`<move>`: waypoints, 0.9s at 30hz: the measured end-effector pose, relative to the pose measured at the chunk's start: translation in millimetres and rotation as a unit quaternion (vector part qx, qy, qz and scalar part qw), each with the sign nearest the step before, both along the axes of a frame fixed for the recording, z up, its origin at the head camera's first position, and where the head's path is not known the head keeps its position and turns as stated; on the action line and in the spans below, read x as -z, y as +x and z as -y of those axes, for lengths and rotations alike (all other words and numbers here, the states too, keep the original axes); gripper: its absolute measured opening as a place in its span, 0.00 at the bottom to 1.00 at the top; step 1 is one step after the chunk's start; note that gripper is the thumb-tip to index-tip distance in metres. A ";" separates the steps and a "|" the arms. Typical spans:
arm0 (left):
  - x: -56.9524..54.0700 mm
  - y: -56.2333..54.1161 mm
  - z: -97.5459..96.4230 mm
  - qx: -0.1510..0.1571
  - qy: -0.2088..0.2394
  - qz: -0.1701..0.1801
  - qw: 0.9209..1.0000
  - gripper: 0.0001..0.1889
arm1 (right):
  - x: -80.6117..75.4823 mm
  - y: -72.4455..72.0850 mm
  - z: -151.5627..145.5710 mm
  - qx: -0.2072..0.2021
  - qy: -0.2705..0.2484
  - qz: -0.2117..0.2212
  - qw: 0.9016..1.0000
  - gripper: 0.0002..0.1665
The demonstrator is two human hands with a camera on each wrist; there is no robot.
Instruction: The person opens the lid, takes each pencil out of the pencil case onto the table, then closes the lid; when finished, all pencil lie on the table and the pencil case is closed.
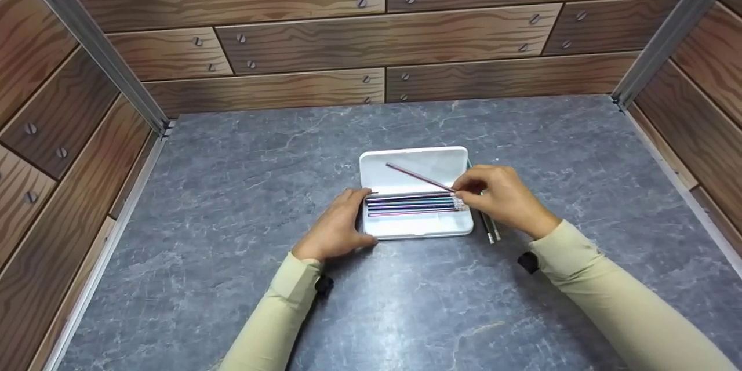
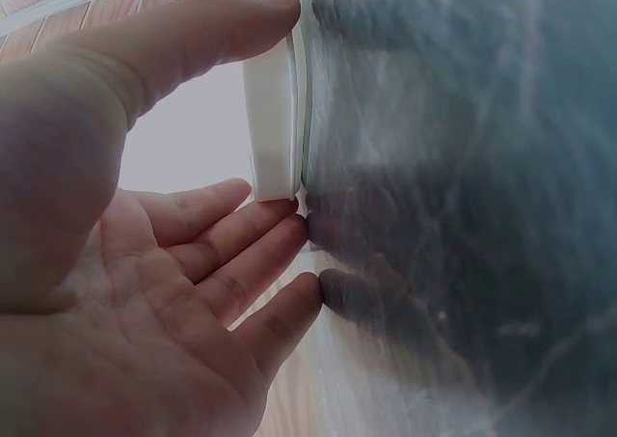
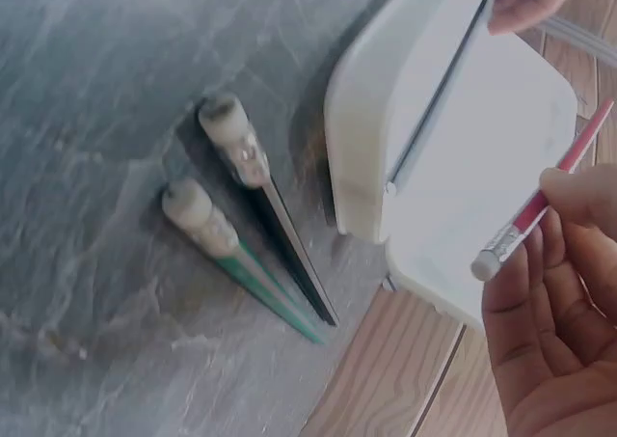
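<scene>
A white pencil case point(image 1: 417, 229) lies on the table with its lid point(image 1: 374, 171) raised at the back. Several dark, shiny pencils point(image 1: 406, 205) lie side by side in it, eraser ends to the right. My left hand point(image 1: 333, 229) touches the case's left end, thumb by the front corner and fingers extended along the side. Over the case's right part, my right hand point(image 1: 504, 197) pinches a red pencil point(image 3: 532, 210) near its eraser end. That pencil slants up to the left, above the others, its far end in front of the lid.
Just right of the case, a green pencil point(image 3: 260, 287) and a black pencil point(image 3: 280, 220) lie on the table, partly hidden by my right hand in the head view. Wood-patterned walls point(image 1: 301, 49) and metal posts point(image 1: 93, 40) bound the grey marbled table point(image 1: 243, 174).
</scene>
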State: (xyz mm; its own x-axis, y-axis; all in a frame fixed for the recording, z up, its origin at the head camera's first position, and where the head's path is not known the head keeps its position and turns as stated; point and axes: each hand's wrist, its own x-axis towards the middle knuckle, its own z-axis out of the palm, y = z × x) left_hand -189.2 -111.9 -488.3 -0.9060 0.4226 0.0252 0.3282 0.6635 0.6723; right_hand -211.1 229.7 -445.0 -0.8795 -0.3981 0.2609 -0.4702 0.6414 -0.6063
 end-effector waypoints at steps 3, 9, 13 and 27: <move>0.4 0.1 -0.7 0.000 0.000 0.002 1.000 0.52 | -4.9 0.2 -5.3 0.017 -0.013 -0.005 1.000 0.06; 0.1 0.6 -2.7 -0.001 -0.004 0.008 1.000 0.52 | -8.0 1.7 -25.2 0.074 -0.042 -0.008 0.996 0.06; -0.8 0.3 -2.5 -0.001 0.000 0.003 1.000 0.52 | 1.7 1.1 -42.1 0.146 -0.054 0.003 0.988 0.06; -0.7 1.4 -0.5 0.001 0.005 -0.005 1.000 0.52 | 27.4 14.3 -51.5 0.261 0.018 0.115 0.958 0.15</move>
